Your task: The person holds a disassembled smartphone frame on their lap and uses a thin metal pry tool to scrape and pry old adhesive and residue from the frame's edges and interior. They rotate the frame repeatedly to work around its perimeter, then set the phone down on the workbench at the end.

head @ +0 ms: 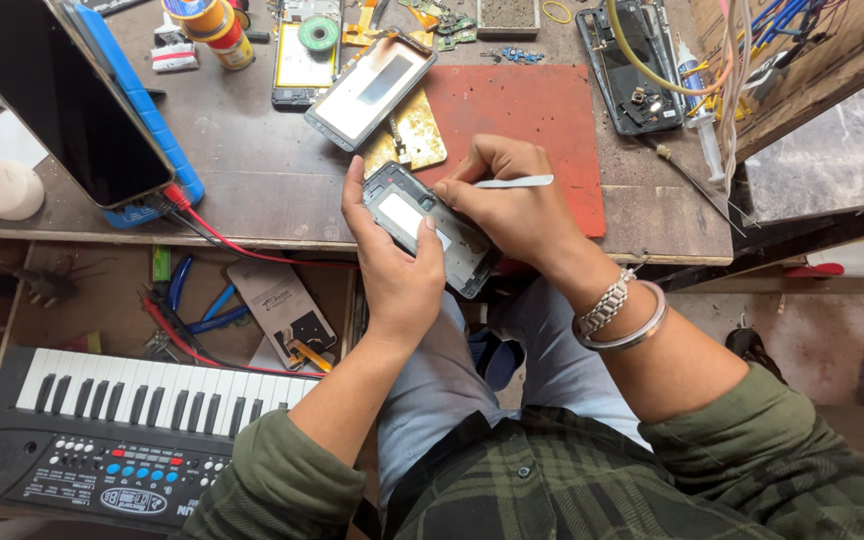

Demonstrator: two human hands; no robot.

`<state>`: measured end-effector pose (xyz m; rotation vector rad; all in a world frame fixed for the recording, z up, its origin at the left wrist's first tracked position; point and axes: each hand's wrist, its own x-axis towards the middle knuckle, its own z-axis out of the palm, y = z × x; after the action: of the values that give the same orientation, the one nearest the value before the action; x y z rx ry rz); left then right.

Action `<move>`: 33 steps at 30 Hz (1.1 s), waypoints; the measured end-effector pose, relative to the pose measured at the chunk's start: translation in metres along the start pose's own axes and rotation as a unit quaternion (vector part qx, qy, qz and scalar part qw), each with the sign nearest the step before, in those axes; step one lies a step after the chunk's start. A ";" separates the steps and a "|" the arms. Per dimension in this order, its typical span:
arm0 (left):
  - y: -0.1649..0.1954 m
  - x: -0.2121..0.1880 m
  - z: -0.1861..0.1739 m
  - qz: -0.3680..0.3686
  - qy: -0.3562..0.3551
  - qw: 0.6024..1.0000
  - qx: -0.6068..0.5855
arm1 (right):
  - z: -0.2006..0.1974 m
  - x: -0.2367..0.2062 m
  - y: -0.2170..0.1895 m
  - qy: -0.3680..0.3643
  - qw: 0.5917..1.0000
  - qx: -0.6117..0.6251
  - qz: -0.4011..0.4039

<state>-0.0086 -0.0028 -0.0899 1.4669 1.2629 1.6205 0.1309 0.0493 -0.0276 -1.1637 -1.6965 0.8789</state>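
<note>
The brown tabletop (252, 170) fills the upper half of the view, its far edge cut off at twelve o'clock, so the opened phones and small parts lying there show only in part. At eleven o'clock a large dark tablet (57, 95) leans on a blue stand, its top corner out of frame. Below the tabletop, at seven o'clock, a black toy keyboard (112, 430) sits low, its right end hidden behind the person's left sleeve. A red mat (522, 115) lies at one o'clock, its near part covered by the right hand. At centre, just past the tabletop's near edge and above the person's lap, is the opened phone frame (422, 222), dark with a pale rectangle showing; its lower end is hidden under the left thumb and its right side under the right fingers. The left hand (392, 265) reaches up from six o'clock, fingers wrapped around the frame's left edge, thumb laid across its face. The right hand (512, 205), wrist bent and wearing a metal watch and bangle, comes in from four o'clock and pinches a thin pale tool (514, 182) that lies across the knuckles; its working tip is hard to make out.
</note>
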 end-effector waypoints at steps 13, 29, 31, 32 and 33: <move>0.000 -0.001 0.001 -0.001 -0.002 1.000 -0.007 | 0.018 0.020 -0.005 0.009 0.997 0.079 0.001; 0.000 -0.004 -0.005 0.036 -0.064 0.986 -0.152 | 0.003 0.019 0.011 -0.056 0.968 0.241 -0.033; 0.004 -0.008 -0.005 0.024 -0.100 0.975 -0.198 | -0.013 0.012 0.018 -0.064 0.968 0.239 -0.043; 0.006 -0.010 -0.005 0.020 -0.115 0.970 -0.212 | -0.021 0.007 0.021 -0.065 0.969 0.236 -0.043; 0.008 -0.012 -0.005 0.016 -0.130 0.965 -0.227 | -0.028 0.002 0.023 -0.066 0.969 0.233 -0.044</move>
<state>-0.0097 -0.0173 -0.0866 1.3542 0.6686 1.5465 0.1638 0.0607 -0.0373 -0.7204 -1.5171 1.2405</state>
